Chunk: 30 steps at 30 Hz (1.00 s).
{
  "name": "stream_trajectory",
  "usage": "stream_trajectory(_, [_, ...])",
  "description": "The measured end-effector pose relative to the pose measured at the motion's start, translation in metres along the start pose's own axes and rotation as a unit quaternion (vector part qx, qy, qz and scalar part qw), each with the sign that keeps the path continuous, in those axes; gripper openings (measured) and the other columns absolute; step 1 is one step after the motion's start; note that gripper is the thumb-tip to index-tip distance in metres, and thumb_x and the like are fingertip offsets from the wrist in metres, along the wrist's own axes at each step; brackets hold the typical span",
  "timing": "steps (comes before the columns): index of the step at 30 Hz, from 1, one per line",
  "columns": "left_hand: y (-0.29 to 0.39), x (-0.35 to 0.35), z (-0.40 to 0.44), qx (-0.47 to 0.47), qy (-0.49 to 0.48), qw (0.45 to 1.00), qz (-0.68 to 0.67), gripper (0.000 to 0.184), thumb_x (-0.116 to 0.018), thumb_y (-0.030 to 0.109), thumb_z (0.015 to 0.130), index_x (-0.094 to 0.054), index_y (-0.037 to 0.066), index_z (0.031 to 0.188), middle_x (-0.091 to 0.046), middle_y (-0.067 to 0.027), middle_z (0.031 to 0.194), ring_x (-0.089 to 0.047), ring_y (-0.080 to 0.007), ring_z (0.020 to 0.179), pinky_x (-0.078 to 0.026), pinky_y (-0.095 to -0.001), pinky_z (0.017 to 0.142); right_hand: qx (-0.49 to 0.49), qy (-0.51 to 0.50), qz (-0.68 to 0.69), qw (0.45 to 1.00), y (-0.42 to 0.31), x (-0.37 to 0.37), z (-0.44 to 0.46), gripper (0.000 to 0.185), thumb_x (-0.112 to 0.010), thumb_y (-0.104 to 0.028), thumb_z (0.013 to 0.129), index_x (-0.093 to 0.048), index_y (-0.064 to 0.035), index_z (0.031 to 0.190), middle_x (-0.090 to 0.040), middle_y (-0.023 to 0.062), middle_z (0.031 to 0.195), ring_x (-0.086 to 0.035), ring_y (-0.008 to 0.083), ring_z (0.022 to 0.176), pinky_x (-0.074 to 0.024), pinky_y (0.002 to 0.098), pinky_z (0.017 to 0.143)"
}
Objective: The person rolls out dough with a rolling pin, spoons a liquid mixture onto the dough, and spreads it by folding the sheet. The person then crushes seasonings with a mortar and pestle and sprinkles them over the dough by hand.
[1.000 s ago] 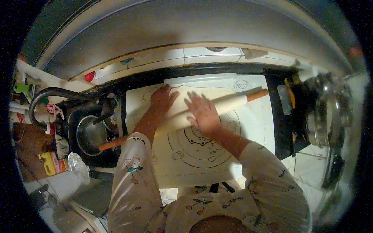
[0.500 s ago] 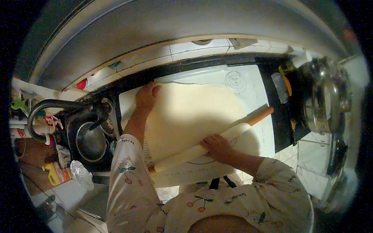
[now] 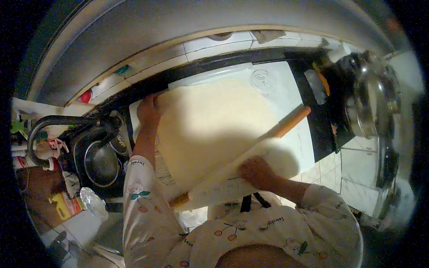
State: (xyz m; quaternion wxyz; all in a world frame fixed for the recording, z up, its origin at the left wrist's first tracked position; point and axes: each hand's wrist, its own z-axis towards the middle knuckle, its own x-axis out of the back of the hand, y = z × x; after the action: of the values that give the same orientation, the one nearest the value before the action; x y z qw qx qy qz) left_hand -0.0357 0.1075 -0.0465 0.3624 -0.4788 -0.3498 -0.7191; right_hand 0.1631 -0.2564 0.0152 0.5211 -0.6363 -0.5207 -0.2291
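Note:
A wide, pale sheet of dough (image 3: 210,111) lies flat on a white printed mat (image 3: 286,89). My left hand (image 3: 149,109) is at the far left corner of the sheet, its fingers curled around the edge. A rolling pin (image 3: 292,122) with orange-brown handles lies slantwise across the near side of the dough, its barrel pale. My right hand (image 3: 255,170) is close against the near side of the barrel, around its middle. Its fingers are dark and smeared, so whether they grip anything does not show.
To the left, a black faucet (image 3: 58,120) arches over a dark sink with a round pan (image 3: 102,163) in it. A yellow package (image 3: 65,206) and a foil-covered item (image 3: 93,203) are nearer. Shiny metal pots (image 3: 368,107) stand at the right. A cabinet (image 3: 214,18) overhangs the back.
The view has shifted slightly. My left hand has moved left together with the dough's corner. My right hand has come off the top of the rolling pin toward my body.

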Motion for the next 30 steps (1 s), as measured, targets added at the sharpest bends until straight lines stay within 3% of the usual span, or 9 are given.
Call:
stream_trajectory(2, [-0.002,0.006,-0.007,-0.041,0.054,0.997,0.044,0.031,-0.054,0.019,0.075,-0.053,0.011,0.105,-0.059,-0.014,0.096,-0.055,-0.0326,0.092,-0.042,-0.0434,0.081,-0.056,-0.15,-0.009,0.987,-0.008,0.006,-0.017,0.044,-0.056,-0.03,0.074,-0.05,-0.0085,0.112,-0.048,0.0109,0.107,-0.043,0.0273,0.101,-0.0322,0.0458,0.09])
stream_trajectory(5, [0.052,0.051,-0.032,-0.115,0.02,0.98,-0.163,0.045,-0.056,0.019,0.075,-0.046,0.009,0.117,-0.049,-0.0164,0.116,-0.045,-0.0325,0.108,-0.033,-0.045,0.093,-0.095,0.192,0.024,0.976,0.001,-0.013,-0.02,0.049,-0.057,-0.033,0.072,-0.049,-0.0064,0.112,-0.045,0.0127,0.115,-0.04,0.0296,0.109,-0.0288,0.0474,0.094])
stream_trajectory(8, [0.077,0.045,-0.077,-0.225,-0.07,0.968,-0.088,0.058,-0.055,0.024,0.078,-0.034,0.006,0.128,-0.033,-0.0181,0.132,-0.033,-0.0336,0.121,-0.025,-0.0472,0.099,-0.086,0.266,-0.029,0.96,-0.005,0.009,-0.01,0.049,-0.058,-0.034,0.071,-0.05,-0.006,0.11,-0.041,0.0139,0.123,-0.034,0.0322,0.117,-0.0247,0.0487,0.098])
stream_trajectory(17, [0.072,0.066,-0.167,-0.135,-0.136,0.981,-0.036,0.07,-0.051,0.038,0.079,-0.023,0.005,0.134,-0.014,-0.022,0.14,-0.013,-0.0393,0.129,-0.01,-0.0541,0.102,-0.117,0.13,-0.042,0.984,-0.01,-0.055,-0.093,0.044,-0.061,-0.023,0.072,-0.049,-0.0098,0.112,-0.044,0.0107,0.12,-0.04,0.029,0.114,-0.0262,0.0484,0.098])
stream_trajectory(23, [0.103,0.094,-0.239,-0.192,-0.231,0.952,-0.061,0.076,-0.053,0.044,0.076,-0.022,0.004,0.133,-0.014,-0.024,0.139,-0.011,-0.0413,0.128,-0.007,-0.0565,0.101,-0.079,0.243,0.038,0.966,-0.009,-0.06,-0.098,0.021,-0.052,-0.016,0.078,-0.055,-0.0068,0.096,-0.055,0.013,0.101,-0.051,0.031,0.099,-0.0368,0.0421,0.091])
stream_trajectory(24, [0.102,0.094,-0.247,-0.207,-0.245,0.946,-0.051,0.077,-0.053,0.044,0.076,-0.022,0.003,0.133,-0.014,-0.0239,0.139,-0.011,-0.0412,0.128,-0.007,-0.0565,0.101,-0.131,0.091,0.004,0.987,-0.021,-0.044,-0.101,0.016,-0.053,-0.016,0.077,-0.056,-0.0053,0.089,-0.058,0.0152,0.088,-0.055,0.0299,0.092,-0.0414,0.04,0.086])
stream_trajectory(27, [0.102,0.105,-0.249,-0.213,-0.282,0.934,-0.051,0.077,-0.054,0.043,0.077,-0.022,0.002,0.133,-0.014,-0.0245,0.138,-0.012,-0.0401,0.129,-0.007,-0.057,0.101,-0.225,-0.013,0.02,0.974,-0.03,-0.069,-0.124,0.009,-0.057,-0.016,0.077,-0.061,-0.0117,0.082,-0.057,0.0048,0.079,-0.058,0.0227,0.079,-0.0423,0.0373,0.076])
stream_trajectory(28, [0.097,0.102,-0.244,-0.196,-0.247,0.947,-0.056,0.075,-0.053,0.042,0.078,-0.021,0.002,0.133,-0.014,-0.0246,0.138,-0.013,-0.0398,0.129,-0.007,-0.0567,0.101,-0.202,0.13,0.235,0.942,-0.024,-0.099,-0.14,0.008,-0.056,-0.016,0.077,-0.061,-0.0122,0.082,-0.057,0.0039,0.079,-0.058,0.0215,0.079,-0.0427,0.0366,0.074])
stream_trajectory(30, [0.086,0.078,-0.226,-0.168,-0.174,0.968,-0.071,0.073,-0.052,0.04,0.08,-0.021,0.002,0.133,-0.015,-0.0247,0.138,-0.013,-0.0393,0.129,-0.009,-0.056,0.101,-0.213,0.038,-0.009,0.976,-0.038,-0.065,-0.147,0.006,-0.058,-0.015,0.075,-0.06,-0.0126,0.079,-0.057,0.0032,0.077,-0.058,0.0208,0.078,-0.0425,0.0355,0.07])
